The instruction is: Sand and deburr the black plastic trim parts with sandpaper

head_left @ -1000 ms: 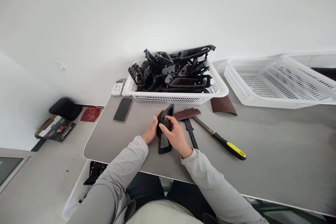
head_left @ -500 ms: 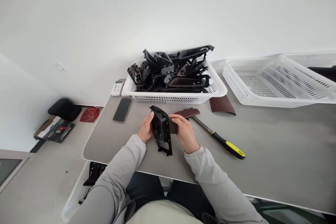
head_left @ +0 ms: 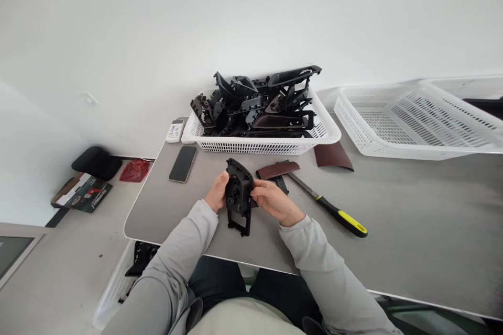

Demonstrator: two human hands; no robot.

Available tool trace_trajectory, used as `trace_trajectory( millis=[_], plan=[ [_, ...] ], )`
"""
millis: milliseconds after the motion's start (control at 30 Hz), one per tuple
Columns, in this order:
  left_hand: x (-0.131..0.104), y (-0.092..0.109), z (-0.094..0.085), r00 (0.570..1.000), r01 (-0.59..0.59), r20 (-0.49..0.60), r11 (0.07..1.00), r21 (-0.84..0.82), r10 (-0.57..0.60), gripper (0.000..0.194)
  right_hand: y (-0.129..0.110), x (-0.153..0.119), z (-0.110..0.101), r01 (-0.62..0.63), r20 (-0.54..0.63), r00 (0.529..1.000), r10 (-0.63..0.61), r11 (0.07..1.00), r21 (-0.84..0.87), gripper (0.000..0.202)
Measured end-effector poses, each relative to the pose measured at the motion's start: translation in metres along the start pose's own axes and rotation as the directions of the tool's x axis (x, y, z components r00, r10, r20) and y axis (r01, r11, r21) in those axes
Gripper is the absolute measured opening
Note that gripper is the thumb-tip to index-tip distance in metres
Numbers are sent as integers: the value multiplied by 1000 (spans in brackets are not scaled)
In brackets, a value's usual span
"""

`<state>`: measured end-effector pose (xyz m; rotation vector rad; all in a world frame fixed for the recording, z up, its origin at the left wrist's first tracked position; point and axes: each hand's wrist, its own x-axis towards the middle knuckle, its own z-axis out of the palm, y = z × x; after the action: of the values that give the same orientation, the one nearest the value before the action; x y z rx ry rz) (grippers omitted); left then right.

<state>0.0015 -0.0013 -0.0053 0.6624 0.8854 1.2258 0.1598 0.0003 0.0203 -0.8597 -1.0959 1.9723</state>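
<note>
A black plastic panel (head_left: 239, 196) with a rectangular opening at its lower end stands tilted above the grey table, its ribbed side facing me. My left hand (head_left: 217, 192) is closed on its left edge. Fingers of my right hand (head_left: 275, 200) pinch the right edge, and the fingertips are partly hidden behind it. Just beyond my right hand, a dark red curved strip (head_left: 277, 169) lies over a black piece (head_left: 281, 184). The file (head_left: 341, 215), with its black and yellow handle, lies to the right, its blade end by the strip.
Behind the hands, a white basket (head_left: 251, 145) is heaped with black parts. Another white basket (head_left: 412, 151) stands at the right. A dark red sheet (head_left: 333, 157) lies between them and the file. At the left are a phone (head_left: 183, 164) and a small white case (head_left: 175, 131).
The panel has turned more squarely toward me, and its lower end has shifted left. The dark flap between it and my right hand is now mostly hidden, and my right fingers are at the panel's edge.
</note>
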Motion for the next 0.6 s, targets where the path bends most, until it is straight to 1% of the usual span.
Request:
trace_trajectory(
  millis=[100,233,267,367,433,467,500,533,600],
  plan=[
    [0,0,-2,1000,23,22,1000,-10,-22,67,-2,-2,-5,-40,4,999,40,999,-16,14],
    [-1,1,-1,1000,22,22,1000,-14,-21,69,-5,-5,-9,-80,7,997,80,997,8,22],
    [0,2,-1,1000,17,23,1000,-13,-17,69,-6,-5,-10,-81,-9,997,81,997,-3,25],
    [1,2,-2,1000,9,4,1000,-22,-9,70,-8,-6,-14,-56,-105,993,49,996,-68,30],
    [2,1,-4,1000,8,-7,1000,-25,-8,70,-8,-6,-16,-3,-169,985,-13,996,-92,32],
    [2,1,-6,1000,5,-3,1000,-19,-5,69,-8,-6,-17,45,-209,976,-63,995,-92,32],
    [2,1,-6,1000,6,10,1000,-4,-6,68,-8,-6,-18,109,-259,957,-129,990,-91,33],
    [1,1,-7,999,13,35,1000,17,-14,67,-7,-5,-18,185,-324,923,-209,977,-102,33],
    [0,1,-5,990,69,119,995,74,-77,64,-6,-4,-18,320,-447,813,-373,928,-193,32]
  ],
)
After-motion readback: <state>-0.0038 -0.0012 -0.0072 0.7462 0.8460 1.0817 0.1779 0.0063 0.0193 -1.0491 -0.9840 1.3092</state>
